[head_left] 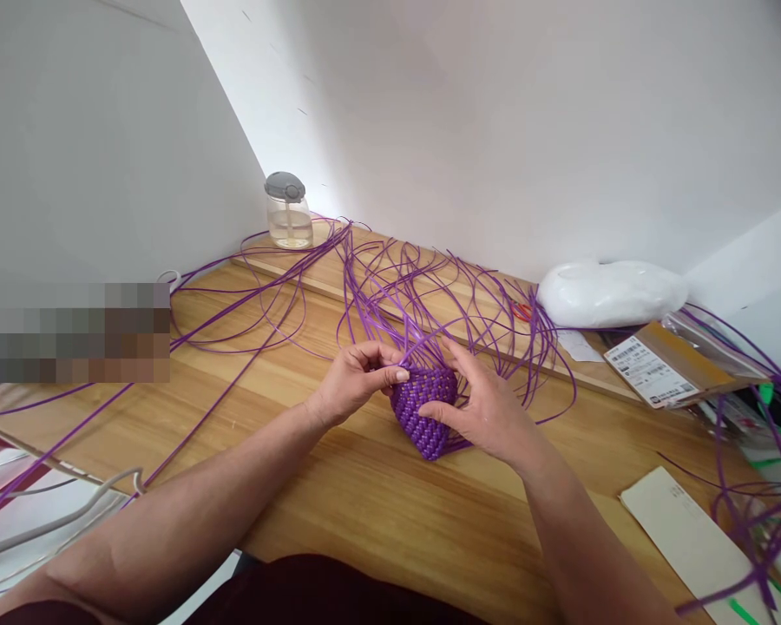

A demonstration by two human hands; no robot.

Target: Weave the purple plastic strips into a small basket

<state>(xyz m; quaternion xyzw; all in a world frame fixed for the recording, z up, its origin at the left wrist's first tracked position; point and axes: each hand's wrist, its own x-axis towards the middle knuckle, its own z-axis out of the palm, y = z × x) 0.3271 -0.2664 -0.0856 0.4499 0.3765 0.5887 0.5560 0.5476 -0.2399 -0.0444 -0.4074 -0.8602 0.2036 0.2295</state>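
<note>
A small purple woven basket piece (422,415) rests on the wooden table (364,503), with many long purple strands (423,295) fanning up and back from its top. My left hand (355,382) pinches a strand at the upper left edge of the weave. Cupping the right side of the woven piece, my right hand (485,408) has its thumb pressed on the weave.
A clear jar with a grey lid (288,211) stands at the back left corner. A white plastic bag (608,292) and a labelled package (664,369) lie at the back right. A cream envelope (690,538) and more purple and green strands (764,486) are at the right edge.
</note>
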